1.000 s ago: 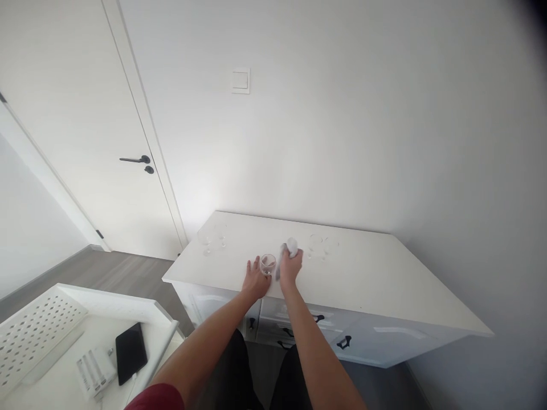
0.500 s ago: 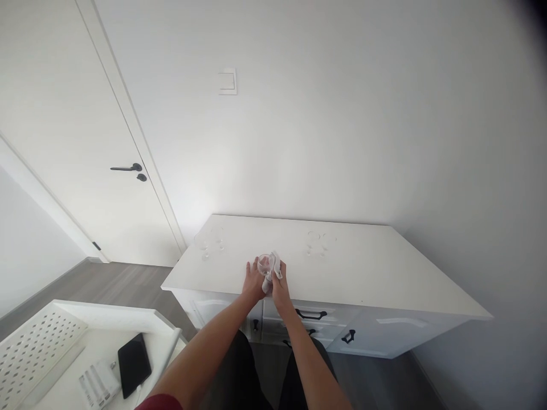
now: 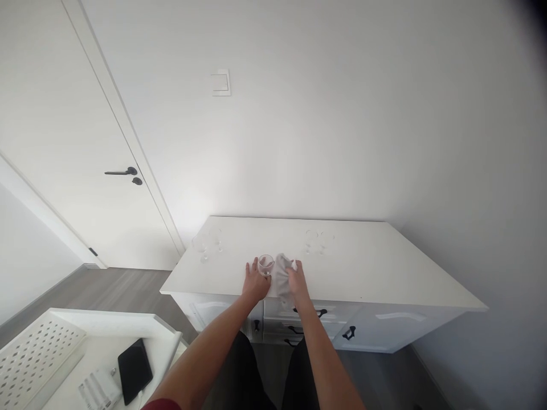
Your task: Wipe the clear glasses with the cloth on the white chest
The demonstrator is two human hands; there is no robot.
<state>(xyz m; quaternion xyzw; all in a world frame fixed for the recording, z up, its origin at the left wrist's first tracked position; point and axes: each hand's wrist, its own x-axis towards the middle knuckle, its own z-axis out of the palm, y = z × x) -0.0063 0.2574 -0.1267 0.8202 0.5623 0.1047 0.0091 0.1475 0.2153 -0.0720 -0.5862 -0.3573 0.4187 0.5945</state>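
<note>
Above the near edge of the white cabinet top, a clear stemmed glass [image 3: 265,263] stands upright with its bowl facing up. My left hand [image 3: 256,282] closes around its lower part; the stem and foot are hidden by the fingers. Just to the right, my right hand [image 3: 297,280] pinches a pale grey cloth [image 3: 282,277] that hangs down loosely beside the glass. A narrow gap seems to separate cloth and bowl.
Two clear stemmed glasses [image 3: 204,250] stand on the left of the cabinet top [image 3: 367,267], two more [image 3: 311,242] right of centre. A white desk [image 3: 102,319] at lower left bears a black tablet [image 3: 135,370]. Behind rises a wall with a light switch [image 3: 220,82].
My right hand has drawn the cloth off the glass and moved right; the cloth now hangs more spread out. My left hand still holds the glass in nearly the same place.
</note>
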